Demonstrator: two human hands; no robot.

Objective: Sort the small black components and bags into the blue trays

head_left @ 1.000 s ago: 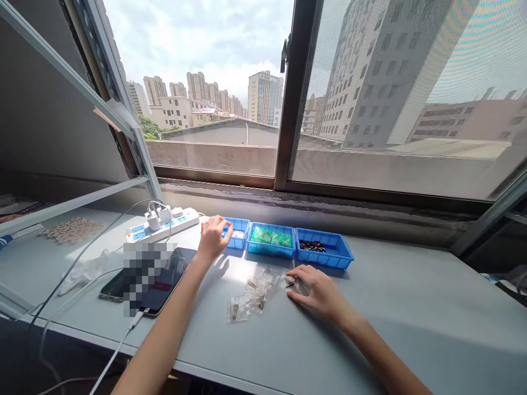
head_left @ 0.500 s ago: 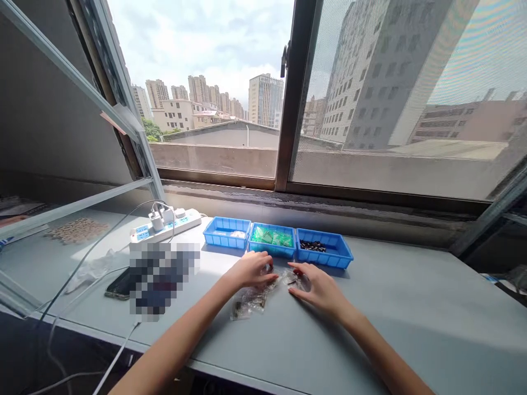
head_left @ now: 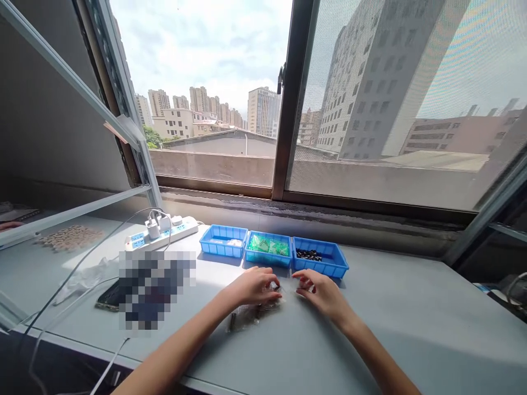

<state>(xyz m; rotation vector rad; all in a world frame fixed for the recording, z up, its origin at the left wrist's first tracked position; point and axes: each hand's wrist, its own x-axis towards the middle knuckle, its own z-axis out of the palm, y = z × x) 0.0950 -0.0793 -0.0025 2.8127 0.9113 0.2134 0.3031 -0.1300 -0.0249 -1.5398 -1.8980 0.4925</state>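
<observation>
Several small clear plastic bags (head_left: 246, 318) with small dark pieces inside lie on the grey table, beneath and in front of my left hand (head_left: 258, 286). That hand is closed, its curled fingers on a bag at the right end of the group. Just to the right, my right hand (head_left: 320, 292) is also closed, thumb and fingers drawn together; what they hold is too small to make out. A narrow gap separates the two hands. Behind them stand a blue bin of green packets (head_left: 269, 249) and a blue bin of small black parts (head_left: 323, 258).
A third blue bin (head_left: 223, 241) with whitish items stands left of the others. Further left are a white power strip (head_left: 181, 233) with cables, a phone (head_left: 107, 297), a crumpled clear bag (head_left: 82, 280) and many small beige pieces (head_left: 72, 237). A metal frame (head_left: 74, 211) crosses the left side.
The view has tilted up slightly. My right hand has drawn its fingers together, and the clear bag that lay between the hands no longer shows there. My left hand stays over the bags.
</observation>
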